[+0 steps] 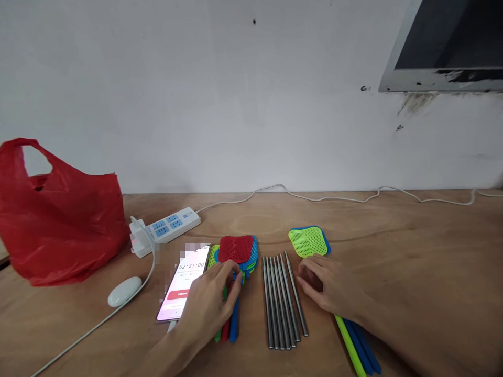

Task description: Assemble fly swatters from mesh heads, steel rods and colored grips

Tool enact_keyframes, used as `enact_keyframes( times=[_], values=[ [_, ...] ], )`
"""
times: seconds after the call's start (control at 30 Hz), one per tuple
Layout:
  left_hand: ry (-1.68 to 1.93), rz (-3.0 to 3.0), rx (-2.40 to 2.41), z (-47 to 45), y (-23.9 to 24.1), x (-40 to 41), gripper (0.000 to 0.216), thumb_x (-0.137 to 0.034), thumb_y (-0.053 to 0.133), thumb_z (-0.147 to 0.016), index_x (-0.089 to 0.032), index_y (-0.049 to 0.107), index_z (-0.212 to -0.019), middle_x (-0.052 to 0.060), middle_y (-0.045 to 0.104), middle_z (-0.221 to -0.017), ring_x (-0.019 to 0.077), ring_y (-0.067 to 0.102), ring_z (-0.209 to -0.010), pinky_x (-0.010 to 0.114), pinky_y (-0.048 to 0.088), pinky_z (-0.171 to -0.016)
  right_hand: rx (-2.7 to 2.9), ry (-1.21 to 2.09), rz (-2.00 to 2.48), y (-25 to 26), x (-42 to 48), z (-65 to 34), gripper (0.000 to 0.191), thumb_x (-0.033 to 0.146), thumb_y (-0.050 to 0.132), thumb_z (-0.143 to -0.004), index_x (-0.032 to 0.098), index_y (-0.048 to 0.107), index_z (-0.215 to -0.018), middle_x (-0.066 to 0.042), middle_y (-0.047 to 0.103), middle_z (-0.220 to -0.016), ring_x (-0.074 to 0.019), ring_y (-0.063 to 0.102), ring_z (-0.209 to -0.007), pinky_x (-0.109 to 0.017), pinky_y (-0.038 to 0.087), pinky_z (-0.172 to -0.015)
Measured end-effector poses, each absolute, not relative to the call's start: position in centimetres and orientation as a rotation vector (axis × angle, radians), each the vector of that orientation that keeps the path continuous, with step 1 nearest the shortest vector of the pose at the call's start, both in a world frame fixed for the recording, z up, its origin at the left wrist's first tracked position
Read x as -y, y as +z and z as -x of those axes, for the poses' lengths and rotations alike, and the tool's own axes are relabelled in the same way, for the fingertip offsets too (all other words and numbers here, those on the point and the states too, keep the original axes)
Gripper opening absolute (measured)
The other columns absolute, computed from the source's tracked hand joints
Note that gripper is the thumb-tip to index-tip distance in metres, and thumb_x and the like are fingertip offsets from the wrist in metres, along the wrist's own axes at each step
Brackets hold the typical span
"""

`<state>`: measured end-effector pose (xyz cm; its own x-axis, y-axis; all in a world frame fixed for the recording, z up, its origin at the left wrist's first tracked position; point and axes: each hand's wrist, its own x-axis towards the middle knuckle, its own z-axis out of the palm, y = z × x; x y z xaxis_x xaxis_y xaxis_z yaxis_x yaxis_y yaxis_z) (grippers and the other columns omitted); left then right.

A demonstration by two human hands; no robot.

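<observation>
My left hand (210, 298) lies palm down over a pile of mesh fly swatter heads, a red head (236, 248) on top of blue and green ones. Its thumb and index finger are loosely curled, with nothing visible between them. Below it stick out a blue handle (234, 322) and red and green ones. My right hand (330, 283) is open, thumb and index apart, just right of several metal rods (277, 303) laid side by side. Beyond it is a yellow-green swatter head (308, 242) over a blue one. A yellow-green handle (349, 345) and blue handles show beneath my right wrist.
A phone (188, 283) showing a timer lies left of my left hand. Farther left are a white power strip (178, 224), a white oval device (124, 291) with a cable, and a red plastic bag (63, 220). A thin white cable runs along the wall.
</observation>
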<state>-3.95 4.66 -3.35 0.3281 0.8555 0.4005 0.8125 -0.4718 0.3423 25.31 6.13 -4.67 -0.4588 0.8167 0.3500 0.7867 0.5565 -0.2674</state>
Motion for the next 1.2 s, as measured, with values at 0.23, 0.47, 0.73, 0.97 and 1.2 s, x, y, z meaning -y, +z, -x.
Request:
enact_keyframes(
  times=[0.23,0.47,0.73,0.97,1.2],
  values=[
    [0.478,-2.626,-1.823,4.0,-3.4,-4.8,0.034,-0.036,0.044,-0.098,-0.022,0.054,-0.069,0.002,0.06,-0.062,0.021,0.06,-0.057,0.028,0.03,-0.053,2.458,0.27,1.176,-4.2,-5.7,-24.8,0.011,0.021,0.053,-0.093,0.023,0.064,-0.094,-0.002,0.062,-0.081,-0.0195,0.058,-0.077,-0.031,0.041,-0.067],
    [0.325,-2.616,-1.767,3.9,-3.4,-4.7,0.035,-0.033,0.051,-0.096,-0.021,0.056,-0.063,0.002,0.063,-0.061,0.0212,0.061,-0.056,0.028,0.028,-0.051,2.434,0.304,1.117,-4.5,-5.7,-24.7,0.009,0.017,0.058,-0.089,0.023,0.061,-0.084,0.0,0.063,-0.082,-0.018,0.058,-0.08,-0.03,0.043,-0.071],
    [0.242,-2.618,-1.653,3.7,-3.4,-4.5,0.037,-0.033,0.06,-0.091,-0.02,0.058,-0.056,0.002,0.064,-0.058,0.0199,0.061,-0.056,0.028,0.029,-0.052,2.411,0.178,1.209,-4.9,-5.7,-24.6,0.018,0.015,0.058,-0.086,0.022,0.046,-0.075,0.0,0.058,-0.076,-0.0187,0.054,-0.076,-0.03,0.04,-0.068],
    [0.253,-2.584,-1.422,3.2,-3.3,-3.8,0.028,-0.032,0.066,-0.084,-0.02,0.058,-0.06,0.001,0.065,-0.062,0.018,0.059,-0.057,0.028,0.029,-0.052,2.371,-0.035,1.319,-5.3,-5.7,-24.6,0.026,0.026,0.063,-0.084,0.023,0.043,-0.068,-0.002,0.058,-0.074,-0.0207,0.054,-0.075,-0.033,0.039,-0.07],
    [0.337,-2.653,-1.212,3.1,-3.0,-3.6,0.023,-0.024,0.062,-0.084,-0.02,0.053,-0.063,0.0,0.061,-0.061,0.0182,0.059,-0.061,0.028,0.033,-0.054,2.291,-0.082,1.496,-5.6,-5.2,-24.0,0.026,0.023,0.061,-0.077,0.023,0.041,-0.061,-0.003,0.06,-0.072,-0.0225,0.058,-0.078,-0.032,0.034,-0.063]
  ],
)
